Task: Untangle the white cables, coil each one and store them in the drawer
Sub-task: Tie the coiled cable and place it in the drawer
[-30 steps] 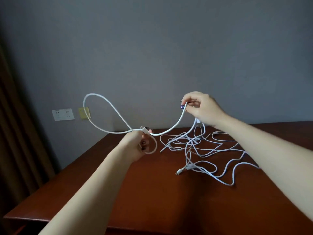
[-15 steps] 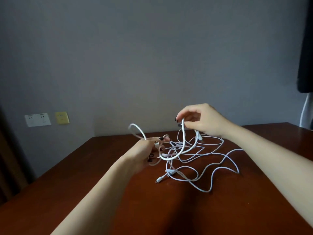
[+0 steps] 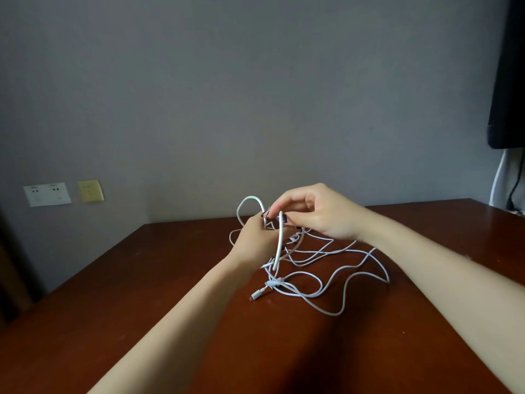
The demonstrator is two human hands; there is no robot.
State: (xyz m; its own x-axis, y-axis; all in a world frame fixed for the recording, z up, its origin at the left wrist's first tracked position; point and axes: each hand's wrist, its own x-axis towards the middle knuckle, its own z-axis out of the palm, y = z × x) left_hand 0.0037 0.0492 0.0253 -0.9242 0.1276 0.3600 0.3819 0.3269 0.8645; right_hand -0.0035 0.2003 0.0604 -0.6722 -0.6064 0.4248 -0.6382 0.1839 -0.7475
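A tangle of white cables point(image 3: 326, 268) lies on the dark red-brown table point(image 3: 142, 280), right of centre, with one plug end point(image 3: 255, 295) pointing toward me. My left hand point(image 3: 255, 240) grips loops of one white cable point(image 3: 279, 243) just above the tangle. A small loop of that cable rises above its knuckles. My right hand point(image 3: 318, 211) meets the left from the right and pinches the same cable between thumb and fingertips. Both hands touch each other. No drawer is in view.
A grey wall stands behind the table. A white socket plate point(image 3: 47, 194) and a yellow plate point(image 3: 91, 190) are on the wall at the left. A dark hanging object point(image 3: 508, 81) and a black wire fill the right edge.
My hands have come together; the wide loop held out to the left has shrunk to a small one at my left hand. The view has swung to the right.
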